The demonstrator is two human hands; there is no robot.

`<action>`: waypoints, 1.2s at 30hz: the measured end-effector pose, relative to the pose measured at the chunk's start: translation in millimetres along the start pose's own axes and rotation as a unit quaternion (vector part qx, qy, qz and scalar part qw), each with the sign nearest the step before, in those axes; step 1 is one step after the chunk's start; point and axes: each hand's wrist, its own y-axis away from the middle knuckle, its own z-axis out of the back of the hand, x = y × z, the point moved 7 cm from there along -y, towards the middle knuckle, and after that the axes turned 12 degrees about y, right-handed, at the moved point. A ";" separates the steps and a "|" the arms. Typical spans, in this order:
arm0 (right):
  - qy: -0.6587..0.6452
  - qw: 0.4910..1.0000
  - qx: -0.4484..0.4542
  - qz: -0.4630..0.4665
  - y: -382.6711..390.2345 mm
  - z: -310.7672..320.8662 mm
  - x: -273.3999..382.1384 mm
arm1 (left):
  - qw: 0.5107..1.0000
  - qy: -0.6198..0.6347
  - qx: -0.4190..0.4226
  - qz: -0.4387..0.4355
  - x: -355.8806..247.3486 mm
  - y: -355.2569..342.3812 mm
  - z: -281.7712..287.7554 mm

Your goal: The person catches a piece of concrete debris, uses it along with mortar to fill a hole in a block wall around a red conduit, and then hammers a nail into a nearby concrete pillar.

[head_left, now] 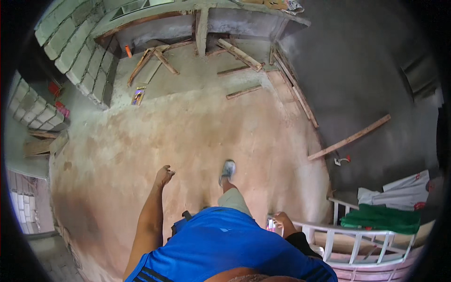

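My left hand hangs over the floor, away from my body. Its fingers are loosely bent and apart, with nothing visible in them. Low beside my right hip, my right hand has curled fingers. A small pinkish-white object shows at its fingertips; its kind is too small to make out, and part of it is hidden. My body in a blue shirt fills the lower middle, and one foot in a grey clog is stepped forward on the bare concrete floor.
Wooden boards lie scattered ahead under a concrete counter. A long plank lies at right. Near my right side stands a pale railing with a green cloth over it. A trowel rests ahead left, by a block wall.
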 end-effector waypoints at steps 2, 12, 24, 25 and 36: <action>0.055 0.998 0.037 -0.002 -21.3 27.6 51.0 | 0.999 -0.043 0.030 -0.002 -20.0 -42.3 -13.2; 0.084 0.989 -0.045 0.114 -163.0 301.0 422.1 | 0.967 -0.084 0.000 0.240 27.8 -93.3 26.7; 0.103 0.942 -0.206 0.244 -288.2 458.1 698.0 | 0.962 -0.098 0.066 0.246 -90.5 -394.9 82.7; 0.394 0.862 -0.207 0.244 -310.0 481.0 640.8 | 0.971 -0.085 0.103 0.198 -114.4 -467.7 54.0; 0.044 0.996 -0.020 0.077 -276.0 535.6 845.8 | 0.979 0.137 -0.057 -0.137 -597.9 -820.4 265.0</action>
